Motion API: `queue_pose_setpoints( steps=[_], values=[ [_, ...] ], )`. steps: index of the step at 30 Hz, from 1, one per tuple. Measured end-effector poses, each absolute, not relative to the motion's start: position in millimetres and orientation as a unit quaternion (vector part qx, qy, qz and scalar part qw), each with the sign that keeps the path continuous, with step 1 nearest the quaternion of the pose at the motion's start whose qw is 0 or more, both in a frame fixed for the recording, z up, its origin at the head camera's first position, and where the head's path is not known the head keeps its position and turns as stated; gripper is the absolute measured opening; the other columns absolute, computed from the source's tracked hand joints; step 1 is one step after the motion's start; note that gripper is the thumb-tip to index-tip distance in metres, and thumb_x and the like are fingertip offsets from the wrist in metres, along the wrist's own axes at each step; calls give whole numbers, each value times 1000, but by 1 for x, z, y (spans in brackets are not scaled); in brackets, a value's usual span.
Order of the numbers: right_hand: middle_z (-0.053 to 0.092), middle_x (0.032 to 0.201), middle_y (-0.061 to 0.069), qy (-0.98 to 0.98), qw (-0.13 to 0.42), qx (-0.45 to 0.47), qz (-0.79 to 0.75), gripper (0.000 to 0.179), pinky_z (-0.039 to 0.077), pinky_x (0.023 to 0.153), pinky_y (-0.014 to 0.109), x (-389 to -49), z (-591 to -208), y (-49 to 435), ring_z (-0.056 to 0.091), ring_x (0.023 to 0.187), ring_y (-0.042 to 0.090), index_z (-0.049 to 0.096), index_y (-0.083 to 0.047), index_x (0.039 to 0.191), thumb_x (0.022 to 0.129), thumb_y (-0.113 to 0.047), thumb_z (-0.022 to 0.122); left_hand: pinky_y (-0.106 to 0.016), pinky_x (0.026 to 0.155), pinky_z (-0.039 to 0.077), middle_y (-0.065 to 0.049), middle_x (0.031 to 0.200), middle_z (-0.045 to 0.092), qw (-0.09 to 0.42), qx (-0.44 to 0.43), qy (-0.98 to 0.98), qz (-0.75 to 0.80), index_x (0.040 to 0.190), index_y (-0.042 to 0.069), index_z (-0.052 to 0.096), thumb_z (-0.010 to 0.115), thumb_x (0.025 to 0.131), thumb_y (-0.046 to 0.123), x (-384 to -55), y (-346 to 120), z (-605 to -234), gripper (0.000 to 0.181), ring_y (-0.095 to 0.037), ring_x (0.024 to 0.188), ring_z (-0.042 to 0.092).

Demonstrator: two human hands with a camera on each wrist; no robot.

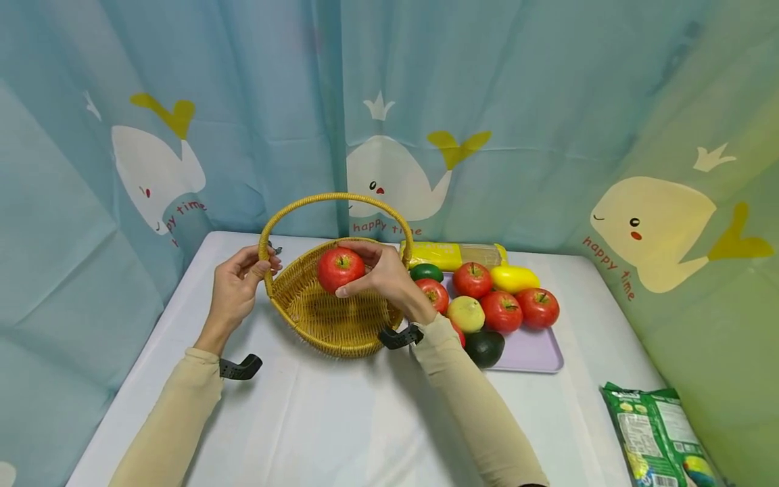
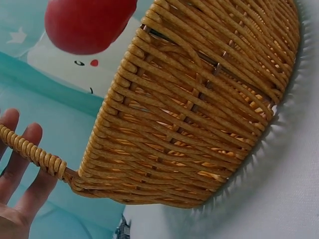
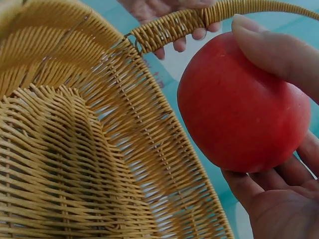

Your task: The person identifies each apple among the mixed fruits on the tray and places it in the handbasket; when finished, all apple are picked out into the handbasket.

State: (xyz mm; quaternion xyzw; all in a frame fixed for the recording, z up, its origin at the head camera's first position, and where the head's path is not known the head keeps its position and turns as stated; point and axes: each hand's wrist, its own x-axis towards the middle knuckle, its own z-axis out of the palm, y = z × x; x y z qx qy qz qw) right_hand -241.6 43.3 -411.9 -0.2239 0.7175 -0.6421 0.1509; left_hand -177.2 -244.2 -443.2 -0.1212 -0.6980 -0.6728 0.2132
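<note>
Head view: right hand (image 1: 387,274) clasps an apple (image 1: 339,270) between thumb and fingers; left hand (image 1: 239,282) holds the basket handle (image 1: 336,197).

The basket (image 2: 174,124) is a ribbed, wicker-like weave with a slight sheen. The held apple (image 1: 339,270) looks smooth and softly glossy; the tray (image 1: 532,352) resembles smooth plastic, the curtain (image 1: 274,67) creased cloth.

Soft, diffuse light, faint shadows

One golden-brown wicker basket (image 2: 184,119), its coil-wrapped handle (image 2: 30,150) crossing the fingers of a bare left hand (image 2: 27,204); one smooth red rounded fruit (image 2: 87,25), cropped; pale-blue printed curtain (image 2: 55,109); white tabletop (image 2: 294,194).
</note>
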Motion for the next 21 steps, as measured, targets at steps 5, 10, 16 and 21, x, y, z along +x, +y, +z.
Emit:
queue_pose_setpoints(
  steps=[5,10,16,21],
  values=[
    [71,136,3,714,157,-221,-646,86,59,108,39,-249,-415,37,69,124,24,68,-14,141,63,2,100,-25,87,64,4,101,76,215,-120,-704,-667,123,-20,62,60,106,-1,-177,-243,-443,26,-9,95,75],
    [72,134,4,718,158,-229,-639,83,60,106,38,-253,-418,30,69,122,23,70,-16,136,61,4,100,-25,87,65,3,103,76,221,-120,-710,-658,124,-19,63,59,107,0,-176,-245,-443,26,-9,96,75],
    [73,132,5,723,158,-235,-629,81,59,106,36,-258,-421,22,69,120,22,71,-15,134,61,5,99,-24,87,64,3,103,76,221,-125,-706,-661,124,-20,61,59,106,-1,-177,-245,-445,26,-9,96,75],
    [73,133,3,729,162,-231,-624,80,58,107,36,-263,-424,18,68,123,21,72,-16,134,61,5,99,-24,87,64,1,101,76,219,-125,-704,-664,123,-20,62,59,106,-2,-178,-245,-446,25,-10,95,76]
  ],
)
